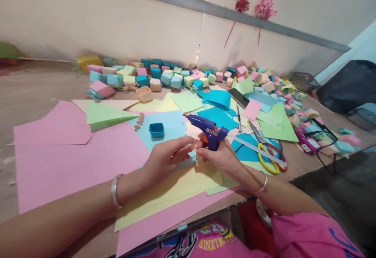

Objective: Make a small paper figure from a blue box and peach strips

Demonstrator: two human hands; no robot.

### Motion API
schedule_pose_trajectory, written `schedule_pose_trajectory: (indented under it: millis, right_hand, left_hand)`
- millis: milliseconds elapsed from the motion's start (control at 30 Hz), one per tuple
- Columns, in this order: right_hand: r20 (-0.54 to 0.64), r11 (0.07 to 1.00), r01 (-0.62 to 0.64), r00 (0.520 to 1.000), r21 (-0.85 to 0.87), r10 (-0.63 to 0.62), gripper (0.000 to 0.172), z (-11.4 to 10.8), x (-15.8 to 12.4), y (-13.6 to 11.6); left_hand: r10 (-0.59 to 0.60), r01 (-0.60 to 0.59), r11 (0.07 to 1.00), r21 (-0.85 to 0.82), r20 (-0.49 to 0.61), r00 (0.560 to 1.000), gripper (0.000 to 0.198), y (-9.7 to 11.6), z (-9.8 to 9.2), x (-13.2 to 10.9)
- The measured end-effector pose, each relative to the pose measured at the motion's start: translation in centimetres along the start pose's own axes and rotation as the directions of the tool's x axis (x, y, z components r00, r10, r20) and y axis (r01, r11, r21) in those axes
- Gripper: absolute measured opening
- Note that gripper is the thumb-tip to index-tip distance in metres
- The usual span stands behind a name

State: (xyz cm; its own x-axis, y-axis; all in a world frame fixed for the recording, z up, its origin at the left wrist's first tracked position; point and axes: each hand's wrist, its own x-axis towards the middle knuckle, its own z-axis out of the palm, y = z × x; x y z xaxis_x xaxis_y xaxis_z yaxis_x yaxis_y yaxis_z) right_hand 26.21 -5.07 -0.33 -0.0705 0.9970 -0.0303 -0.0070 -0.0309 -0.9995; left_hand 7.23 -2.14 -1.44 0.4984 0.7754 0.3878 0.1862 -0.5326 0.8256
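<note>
Head view: two bare hands meet over a table [32, 81] layered with coloured paper. The right hand [219, 152] is wrapped around the grip of a blue glue gun [205, 126], fingers curled at its orange trigger, as one would hold it for squeezing. The gun sits just above the near sheets, a little right of centre. Its nozzle points left and slightly up, past the left fingers rather than at them, which probably spares them the heat. A clear glue stick [252, 148] juts from the back, slanting right above the scissors [260, 136]; presumably it feeds from there.

The left hand [172, 152] is loosely half-curled, fingertips close to the right fingers; whether it pinches something small there, I cannot tell. Below both hands lies a yellow sheet [176, 189].

Just beyond the left hand, a small blue box [156, 130] sits hollow side up on a light-blue sheet [173, 117], near enough to reach easily. A large pink sheet [73, 168] spreads at left. The scissors lie handles towards the person, seemingly for ready pickup, near a knife [239, 119]. Many paper boxes [167, 79] crowd along the wall [102, 22], likely to be out of the hands' way.
</note>
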Motion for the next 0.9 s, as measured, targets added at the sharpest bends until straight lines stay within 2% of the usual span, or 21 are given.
schedule_pose_trajectory:
  millis: [100,167,267,367,433,467,533,600,633,900]
  right_hand:
    - [0.010,1.000,0.009,1.000,0.011,-0.009,0.035,0.1,0.0,-0.1]
    - [0.022,1.000,0.005,1.000,0.014,-0.005,0.036,0.1,0.0,-0.1]
    - [-0.011,0.998,-0.003,1.000,-0.068,0.003,0.031,-0.2,0.0,0.0]
    - [-0.107,0.981,0.022,0.993,-0.195,-0.043,0.027,-1.1,-0.1,-0.2]
    - [-0.135,0.941,0.134,0.974,-0.310,-0.183,0.026,-1.9,-0.2,-0.7]
    - [-0.111,0.894,0.221,0.953,-0.389,-0.283,0.024,-2.4,-0.3,-1.0]
    - [0.005,0.743,0.379,0.892,-0.552,-0.451,0.019,-3.2,-0.6,-1.8]
    - [0.131,0.613,0.467,0.850,-0.637,-0.511,0.021,-3.6,-0.8,-2.3]
    - [0.167,0.581,0.485,0.841,-0.653,-0.514,0.022,-3.8,-0.8,-2.5]
    - [0.146,0.581,0.425,0.874,-0.694,-0.464,0.021,-3.7,-0.3,-1.4]
  left_hand:
    - [0.126,-0.129,0.991,0.040,0.066,0.990,0.021,-0.1,-0.2,0.1]
    - [0.135,-0.137,0.990,0.029,0.062,0.989,0.016,-0.1,-0.3,0.2]
    - [-0.018,0.018,0.998,-0.058,-0.008,1.000,0.011,0.0,-0.2,0.4]
    - [-0.248,0.222,0.950,-0.219,-0.100,0.964,0.010,-0.1,-0.5,0.9]
    - [-0.362,0.304,0.901,-0.309,-0.152,0.920,0.012,-0.3,-0.9,1.4]
    - [-0.401,0.328,0.882,-0.339,-0.172,0.900,0.015,-0.4,-1.1,1.6]
    - [-0.433,0.341,0.866,-0.366,-0.204,0.878,0.018,-0.6,-1.5,1.9]
    - [-0.428,0.331,0.870,-0.365,-0.226,0.875,0.017,-0.8,-1.8,2.0]
    - [-0.416,0.321,0.877,-0.357,-0.232,0.879,0.016,-1.0,-1.8,2.0]
    - [-0.231,0.190,0.964,-0.186,-0.235,0.944,0.004,-2.0,-1.6,1.4]
